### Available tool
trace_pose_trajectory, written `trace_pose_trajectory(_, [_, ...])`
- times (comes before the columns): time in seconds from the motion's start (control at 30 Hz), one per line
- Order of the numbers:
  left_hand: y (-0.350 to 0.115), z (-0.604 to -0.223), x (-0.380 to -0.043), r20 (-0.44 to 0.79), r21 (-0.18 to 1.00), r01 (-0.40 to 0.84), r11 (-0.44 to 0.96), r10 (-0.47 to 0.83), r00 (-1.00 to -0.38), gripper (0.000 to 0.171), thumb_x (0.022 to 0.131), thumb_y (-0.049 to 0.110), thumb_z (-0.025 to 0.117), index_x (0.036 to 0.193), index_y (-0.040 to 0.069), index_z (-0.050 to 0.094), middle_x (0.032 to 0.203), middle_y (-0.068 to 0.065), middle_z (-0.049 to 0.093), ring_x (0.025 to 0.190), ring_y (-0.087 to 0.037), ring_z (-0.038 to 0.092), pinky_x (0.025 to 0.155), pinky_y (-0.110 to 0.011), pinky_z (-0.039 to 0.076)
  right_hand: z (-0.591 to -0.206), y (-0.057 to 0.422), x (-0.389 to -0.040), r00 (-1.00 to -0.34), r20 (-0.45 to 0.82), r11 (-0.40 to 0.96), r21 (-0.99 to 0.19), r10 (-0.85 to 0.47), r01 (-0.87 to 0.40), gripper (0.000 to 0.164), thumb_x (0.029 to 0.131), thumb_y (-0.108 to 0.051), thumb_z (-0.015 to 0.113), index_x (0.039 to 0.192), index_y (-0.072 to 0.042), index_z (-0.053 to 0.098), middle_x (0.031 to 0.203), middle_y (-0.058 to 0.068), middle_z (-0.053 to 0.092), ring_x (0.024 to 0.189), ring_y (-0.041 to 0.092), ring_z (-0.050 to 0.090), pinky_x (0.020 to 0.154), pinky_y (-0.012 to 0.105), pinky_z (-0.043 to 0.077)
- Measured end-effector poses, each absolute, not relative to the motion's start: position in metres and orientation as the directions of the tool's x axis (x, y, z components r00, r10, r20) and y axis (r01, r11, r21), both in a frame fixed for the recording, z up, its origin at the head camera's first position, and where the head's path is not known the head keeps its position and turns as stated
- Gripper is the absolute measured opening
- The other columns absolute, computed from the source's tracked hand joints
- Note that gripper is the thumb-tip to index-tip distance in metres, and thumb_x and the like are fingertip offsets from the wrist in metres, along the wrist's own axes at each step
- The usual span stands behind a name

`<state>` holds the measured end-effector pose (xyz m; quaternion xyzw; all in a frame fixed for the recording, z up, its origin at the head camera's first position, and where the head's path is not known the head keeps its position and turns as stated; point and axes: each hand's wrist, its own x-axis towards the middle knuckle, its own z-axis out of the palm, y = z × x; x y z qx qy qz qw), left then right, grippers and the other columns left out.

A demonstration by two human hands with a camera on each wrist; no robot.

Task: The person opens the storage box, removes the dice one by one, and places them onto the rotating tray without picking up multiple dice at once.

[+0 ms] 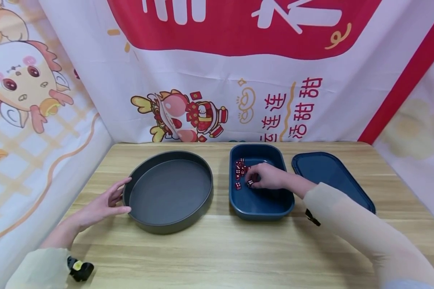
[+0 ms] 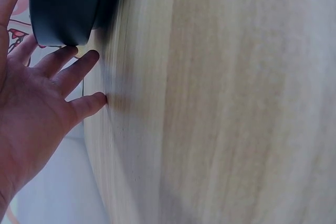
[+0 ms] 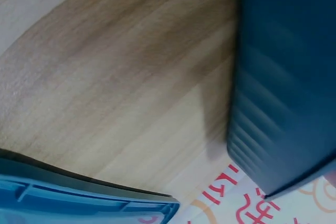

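Observation:
A round dark grey pan point(image 1: 170, 192) stands on the left of the table. My left hand point(image 1: 103, 202) is at its left side, thumb and fingers spread along the outer wall; in the left wrist view the fingertips point(image 2: 65, 51) are right at the pan point(image 2: 65, 9). To the right is a deep blue rectangular container point(image 1: 262, 206), with several red dice point(image 1: 240, 168) with white dots along its left inside. My right hand point(image 1: 269, 176) reaches into it, fingers curled, and pinches a die point(image 1: 250, 183) at the fingertips. The right wrist view shows only the container's outer wall point(image 3: 283, 87).
A blue lid point(image 1: 329, 176) lies on the wooden table point(image 1: 209, 257) right of the container, under the right forearm. Printed cloth point(image 1: 217, 72) hangs behind the table and at both sides. Bare wood shows between the pan and the container.

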<state>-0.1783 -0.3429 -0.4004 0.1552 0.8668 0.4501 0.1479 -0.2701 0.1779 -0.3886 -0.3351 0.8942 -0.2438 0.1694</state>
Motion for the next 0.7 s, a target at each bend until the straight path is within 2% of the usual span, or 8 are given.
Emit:
trace_pose_trajectory(0.17, [-0.343, -0.399, -0.178, -0.122, 0.828, 0.131, 0.545, 0.402, -0.907, 0.089, 0.091, 0.014, 0.069, 0.156, 0.01, 0.008, 0.154, -0.035, 0.01, 0.135, -0.057, 0.017, 0.102, -0.062, 0.025, -0.374, 0.172, -0.264, -0.71, -0.053, 0.6, -0.581, -0.702, -0.55, 0.018, 0.088, -0.008, 0.071, 0.107, -0.009, 0.071, 0.099, -0.003, 0.066, 0.087, 0.012, 0.061, 0.081, 0.034, 0.053])
trace_pose_trajectory(0.37, [-0.343, -0.399, -0.178, -0.122, 0.825, 0.133, 0.549, 0.403, -0.907, 0.088, 0.092, 0.014, 0.069, 0.156, 0.01, 0.008, 0.153, -0.036, 0.009, 0.135, -0.058, 0.016, 0.102, -0.062, 0.025, -0.356, 0.156, -0.251, -0.672, 0.017, 0.525, -0.61, -0.741, -0.593, 0.019, 0.088, -0.006, 0.072, 0.105, -0.013, 0.071, 0.101, -0.004, 0.065, 0.087, 0.012, 0.061, 0.083, 0.04, 0.053])
trace_pose_trajectory(0.57, [-0.343, -0.399, -0.178, -0.127, 0.828, 0.127, 0.546, 0.404, -0.906, 0.088, 0.092, 0.014, 0.068, 0.156, 0.011, 0.008, 0.153, -0.036, 0.008, 0.135, -0.058, 0.016, 0.102, -0.063, 0.025, -0.341, 0.13, -0.244, -0.618, 0.071, 0.459, -0.604, -0.783, -0.651, 0.017, 0.089, -0.006, 0.07, 0.105, -0.013, 0.07, 0.097, -0.005, 0.065, 0.084, 0.008, 0.061, 0.079, 0.03, 0.054])
trace_pose_trajectory(0.7, [-0.342, -0.4, -0.177, -0.122, 0.834, 0.129, 0.536, 0.408, -0.905, 0.088, 0.092, 0.012, 0.068, 0.156, 0.01, 0.008, 0.152, -0.038, 0.009, 0.135, -0.058, 0.016, 0.102, -0.062, 0.025, -0.329, 0.107, -0.243, -0.606, 0.08, 0.451, -0.593, -0.791, -0.667, 0.017, 0.089, -0.007, 0.07, 0.105, -0.013, 0.07, 0.097, -0.006, 0.066, 0.085, 0.008, 0.061, 0.079, 0.031, 0.053])
